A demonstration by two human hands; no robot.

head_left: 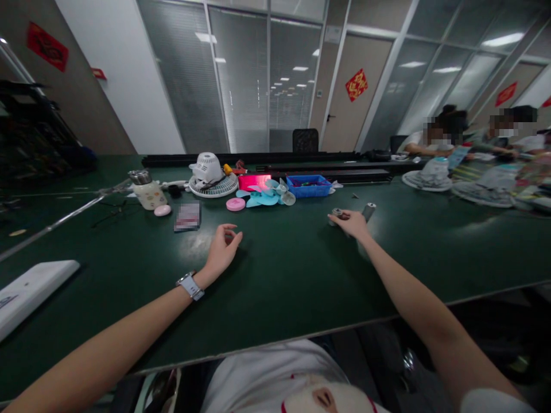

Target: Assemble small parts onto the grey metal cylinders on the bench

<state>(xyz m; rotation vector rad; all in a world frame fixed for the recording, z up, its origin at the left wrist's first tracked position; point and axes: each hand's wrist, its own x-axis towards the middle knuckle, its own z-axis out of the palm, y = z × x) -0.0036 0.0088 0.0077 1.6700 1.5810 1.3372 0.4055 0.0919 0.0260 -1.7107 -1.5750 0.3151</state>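
Tabletop [284, 269] is dark green, glass partitions [239, 74] and a door [359, 86] beyond; your right hand [353, 223] pinches a small grey part [337, 213] right of centre, upright grey cylinder [369, 211] just beside, your left hand [222, 250] empty, loosely curled, nearer the pink disc [235, 204].

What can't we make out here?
All head view:
- Grey part: partly covered by the right hand; grip unclear.
- Blue tray: contents too small to identify.
- Card: print pixelated.
- White case: cut off by left edge.
- Far-right people: faces pixelated.
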